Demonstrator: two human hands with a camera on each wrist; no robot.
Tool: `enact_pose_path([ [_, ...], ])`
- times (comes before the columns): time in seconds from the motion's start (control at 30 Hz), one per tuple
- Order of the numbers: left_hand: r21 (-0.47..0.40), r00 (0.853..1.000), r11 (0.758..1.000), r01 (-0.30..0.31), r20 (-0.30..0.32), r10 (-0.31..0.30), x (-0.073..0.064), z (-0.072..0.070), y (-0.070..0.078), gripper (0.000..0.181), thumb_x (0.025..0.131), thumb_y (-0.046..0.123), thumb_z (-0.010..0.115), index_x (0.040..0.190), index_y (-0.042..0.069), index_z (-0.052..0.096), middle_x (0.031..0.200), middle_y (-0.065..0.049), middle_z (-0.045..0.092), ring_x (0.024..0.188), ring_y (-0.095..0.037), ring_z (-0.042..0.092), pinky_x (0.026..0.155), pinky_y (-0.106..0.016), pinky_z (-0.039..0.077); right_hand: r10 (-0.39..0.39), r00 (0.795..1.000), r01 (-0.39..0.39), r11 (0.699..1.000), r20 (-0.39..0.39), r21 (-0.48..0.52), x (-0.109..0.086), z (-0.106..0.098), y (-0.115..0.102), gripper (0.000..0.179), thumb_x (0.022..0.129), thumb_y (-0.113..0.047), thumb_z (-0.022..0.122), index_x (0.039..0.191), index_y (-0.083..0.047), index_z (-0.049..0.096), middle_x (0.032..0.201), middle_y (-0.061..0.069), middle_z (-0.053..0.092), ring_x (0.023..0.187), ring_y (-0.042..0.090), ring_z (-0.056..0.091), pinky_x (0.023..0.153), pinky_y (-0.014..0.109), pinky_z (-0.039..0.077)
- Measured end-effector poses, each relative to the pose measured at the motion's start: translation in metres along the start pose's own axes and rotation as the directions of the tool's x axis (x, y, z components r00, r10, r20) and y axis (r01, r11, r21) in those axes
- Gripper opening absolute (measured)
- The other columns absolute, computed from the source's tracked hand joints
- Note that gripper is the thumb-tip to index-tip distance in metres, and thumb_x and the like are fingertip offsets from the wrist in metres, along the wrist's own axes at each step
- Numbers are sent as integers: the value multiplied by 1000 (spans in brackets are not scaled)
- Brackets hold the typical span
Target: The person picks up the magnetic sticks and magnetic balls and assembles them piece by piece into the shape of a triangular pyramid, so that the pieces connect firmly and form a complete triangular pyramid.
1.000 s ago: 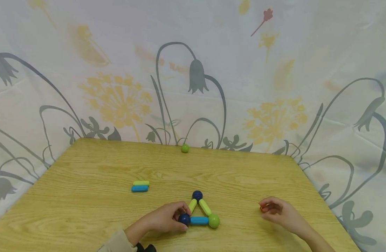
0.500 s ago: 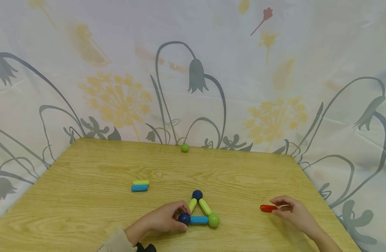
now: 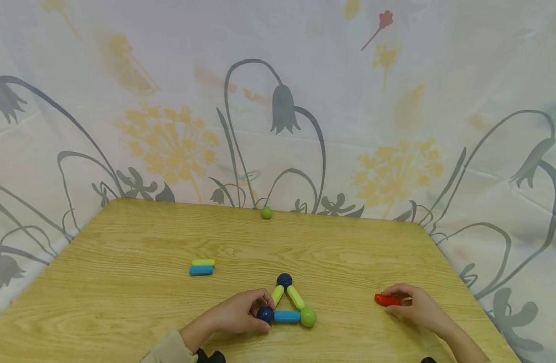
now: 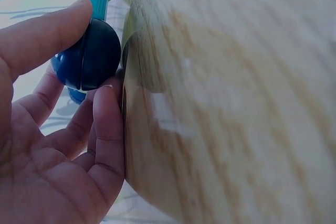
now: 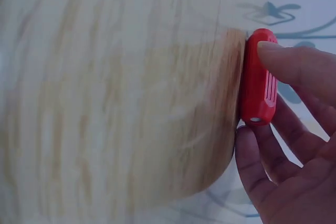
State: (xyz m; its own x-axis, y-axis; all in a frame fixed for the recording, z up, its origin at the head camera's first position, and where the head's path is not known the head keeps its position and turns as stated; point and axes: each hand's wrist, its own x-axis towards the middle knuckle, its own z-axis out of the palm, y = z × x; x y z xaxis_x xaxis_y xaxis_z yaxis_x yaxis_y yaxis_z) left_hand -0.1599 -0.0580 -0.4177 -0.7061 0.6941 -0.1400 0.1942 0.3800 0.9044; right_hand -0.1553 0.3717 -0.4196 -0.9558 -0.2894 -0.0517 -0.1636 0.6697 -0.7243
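In the head view my left hand (image 3: 237,313) curls round a dark blue ball (image 3: 266,315) at the near left corner of a triangle of magnetic rods and balls. A blue rod (image 3: 287,316) links that ball to a green ball (image 3: 308,316). Two yellow-green rods, one of them the right-hand rod (image 3: 295,298), lead up to another dark blue ball (image 3: 284,280). The left wrist view shows the thumb against the held ball (image 4: 88,56). Over to the right, my right hand (image 3: 419,306) pinches a red magnetic rod (image 5: 258,80) at the table surface.
A blue rod (image 3: 201,270) and a yellow-green rod (image 3: 203,262) lie side by side, left of the triangle. Another green ball (image 3: 266,213) sits at the far edge of the wooden table (image 3: 123,242), against the patterned cloth (image 3: 191,101).
The red rod, mostly hidden by the right fingers a second ago, has come into sight. The right hand shifted right, then its fingers closed on the rod. Left hand and triangle stay put.
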Motion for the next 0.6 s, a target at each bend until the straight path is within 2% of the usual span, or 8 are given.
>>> enact_pose_path([
  [0.2, -1, 1000, 1000, 7, 0, -7, 0, 1, -1, 25, 84, 13, 70, 105, 16, 56, 104, 0, 55, 76, -15, 51, 69, -28, 41, -35, 999, 36, 999, 24, -23, 3, 2, -5, 30, 80, -17, 73, 102, 0, 62, 92, 6, 63, 77, 6, 57, 65, 26, 48],
  [0.43, 0, 1000, 1000, 2, -1, -2, 1, 0, -1, 26, 84, 12, 70, 105, 15, 56, 101, 1, 54, 74, -15, 50, 67, -27, 41, -80, 996, 81, 997, 42, -16, 5, 10, -12, 37, 84, -14, 70, 111, 8, 60, 100, 15, 63, 80, 6, 58, 66, 26, 48],
  [0.6, 8, 1000, 1000, -2, -3, 2, 1, 0, -3, 26, 84, 13, 71, 105, 16, 56, 100, 1, 54, 71, -13, 49, 66, -26, 40, -101, 994, 102, 995, 33, -22, 7, 16, -18, 37, 85, -13, 69, 113, 9, 60, 101, 14, 62, 81, 5, 57, 67, 25, 49],
])
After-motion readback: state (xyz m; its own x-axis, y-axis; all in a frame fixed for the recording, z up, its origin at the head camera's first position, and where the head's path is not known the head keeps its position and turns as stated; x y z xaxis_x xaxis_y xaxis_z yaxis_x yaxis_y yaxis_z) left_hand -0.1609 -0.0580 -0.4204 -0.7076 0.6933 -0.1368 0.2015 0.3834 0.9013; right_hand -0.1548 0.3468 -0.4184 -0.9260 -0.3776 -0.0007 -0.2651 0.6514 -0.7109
